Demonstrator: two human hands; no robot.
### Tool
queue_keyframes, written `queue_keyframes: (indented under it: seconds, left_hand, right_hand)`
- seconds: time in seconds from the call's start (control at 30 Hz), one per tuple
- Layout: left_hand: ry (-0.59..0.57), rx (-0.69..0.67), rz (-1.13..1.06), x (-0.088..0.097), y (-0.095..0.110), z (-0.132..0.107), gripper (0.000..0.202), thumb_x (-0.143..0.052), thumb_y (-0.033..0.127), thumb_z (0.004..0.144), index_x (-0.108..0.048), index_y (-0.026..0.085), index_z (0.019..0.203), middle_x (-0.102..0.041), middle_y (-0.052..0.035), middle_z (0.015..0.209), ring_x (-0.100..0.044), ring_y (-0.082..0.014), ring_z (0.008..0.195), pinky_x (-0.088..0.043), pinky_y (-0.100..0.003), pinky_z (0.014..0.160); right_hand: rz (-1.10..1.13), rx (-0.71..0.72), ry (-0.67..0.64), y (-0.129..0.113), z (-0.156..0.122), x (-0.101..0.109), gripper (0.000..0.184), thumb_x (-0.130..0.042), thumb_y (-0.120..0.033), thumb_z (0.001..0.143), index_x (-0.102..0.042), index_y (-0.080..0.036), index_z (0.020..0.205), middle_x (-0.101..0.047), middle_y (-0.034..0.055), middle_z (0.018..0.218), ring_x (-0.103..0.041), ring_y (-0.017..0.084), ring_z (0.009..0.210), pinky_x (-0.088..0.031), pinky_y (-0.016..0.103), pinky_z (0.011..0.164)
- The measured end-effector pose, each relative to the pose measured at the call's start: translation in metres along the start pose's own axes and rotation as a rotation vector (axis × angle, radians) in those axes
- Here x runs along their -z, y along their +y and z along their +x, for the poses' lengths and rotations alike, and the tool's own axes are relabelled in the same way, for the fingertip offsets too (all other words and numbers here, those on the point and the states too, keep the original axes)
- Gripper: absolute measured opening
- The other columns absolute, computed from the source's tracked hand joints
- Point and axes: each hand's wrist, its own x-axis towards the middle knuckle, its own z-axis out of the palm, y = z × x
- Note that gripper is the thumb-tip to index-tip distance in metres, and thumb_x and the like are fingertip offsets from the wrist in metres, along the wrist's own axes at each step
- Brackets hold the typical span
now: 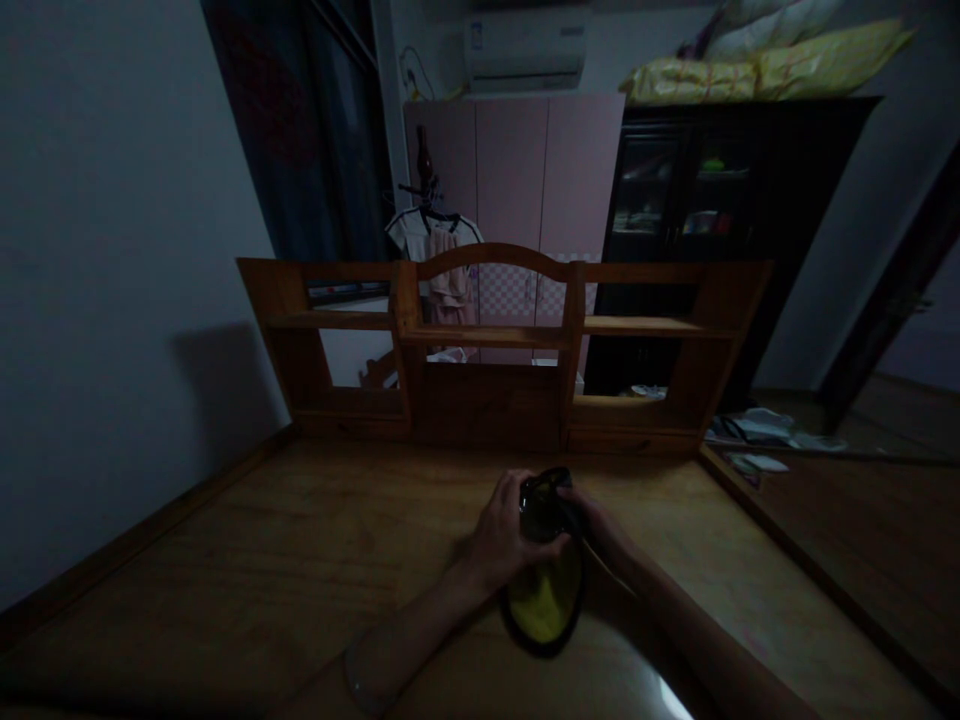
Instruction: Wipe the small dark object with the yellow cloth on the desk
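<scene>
Both hands meet over the middle of a wooden desk (262,560). My left hand (504,530) curls round the left side of a small dark object (541,503). My right hand (600,525) grips the same object from the right, with its fingers closed on it. Under and in front of the hands lies a black-rimmed piece with a yellow inside (544,605), resting on the desk. In this dim light I cannot make out what the dark object is, nor whether it is joined to the yellow piece.
A wooden shelf unit (487,335) with open compartments stands along the desk's far edge. A pale wall (112,300) runs along the left. Papers (757,430) lie on the floor at right. Behind are a pink wardrobe (525,170) and a dark cabinet (712,200).
</scene>
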Motion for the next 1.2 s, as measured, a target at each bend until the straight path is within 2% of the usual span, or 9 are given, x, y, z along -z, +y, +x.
queue_keyframes:
  seconds: [0.33, 0.53, 0.7, 1.03, 1.2]
  left_hand:
    - [-0.009, -0.065, 0.025, 0.001, 0.002, -0.001, 0.072, -0.076, 0.045, 0.063, -0.041, 0.021, 0.121, -0.049, -0.0080, 0.118, -0.050, -0.0237, 0.111, -0.045, -0.038, 0.098]
    - [-0.011, -0.080, 0.029, 0.002, 0.005, -0.002, 0.073, -0.076, 0.046, 0.062, -0.041, 0.021, 0.120, -0.050, -0.0079, 0.116, -0.050, -0.0246, 0.110, -0.046, -0.039, 0.097]
    - [-0.015, -0.090, 0.039, 0.003, 0.005, -0.002, 0.074, -0.076, 0.046, 0.061, -0.041, 0.021, 0.121, -0.051, -0.0082, 0.116, -0.050, -0.0254, 0.111, -0.045, -0.040, 0.098]
    - [0.035, -0.019, -0.010, 0.000, 0.000, -0.001, 0.071, -0.077, 0.042, 0.061, -0.042, 0.022, 0.120, -0.052, -0.0060, 0.115, -0.053, -0.0225, 0.109, -0.046, -0.037, 0.096]
    - [0.046, 0.004, -0.011, -0.001, -0.001, -0.001, 0.072, -0.077, 0.041, 0.061, -0.041, 0.022, 0.121, -0.051, -0.0055, 0.116, -0.052, -0.0222, 0.110, -0.045, -0.036, 0.096]
  right_hand:
    - [-0.007, -0.042, 0.035, -0.011, -0.004, -0.004, 0.043, -0.066, -0.051, 0.075, -0.069, -0.014, 0.096, -0.071, 0.0075, 0.094, -0.063, 0.024, 0.088, -0.047, 0.035, 0.082]
    - [-0.071, -0.027, 0.094, -0.011, -0.002, -0.003, 0.045, -0.070, -0.052, 0.071, -0.070, -0.015, 0.097, -0.071, 0.0080, 0.096, -0.064, 0.025, 0.091, -0.049, 0.036, 0.083]
    - [-0.121, 0.010, 0.071, -0.013, -0.001, -0.002, 0.045, -0.070, -0.051, 0.072, -0.069, -0.014, 0.097, -0.071, 0.0083, 0.097, -0.064, 0.026, 0.091, -0.049, 0.036, 0.083]
    - [-0.114, -0.004, 0.046, -0.016, -0.003, -0.007, 0.048, -0.069, -0.054, 0.070, -0.069, -0.016, 0.099, -0.070, 0.0073, 0.101, -0.063, 0.027, 0.097, -0.048, 0.038, 0.088]
    - [-0.162, 0.019, 0.028, -0.018, -0.006, -0.007, 0.042, -0.066, -0.047, 0.074, -0.069, -0.015, 0.102, -0.070, 0.0075, 0.103, -0.061, 0.027, 0.100, -0.045, 0.040, 0.092]
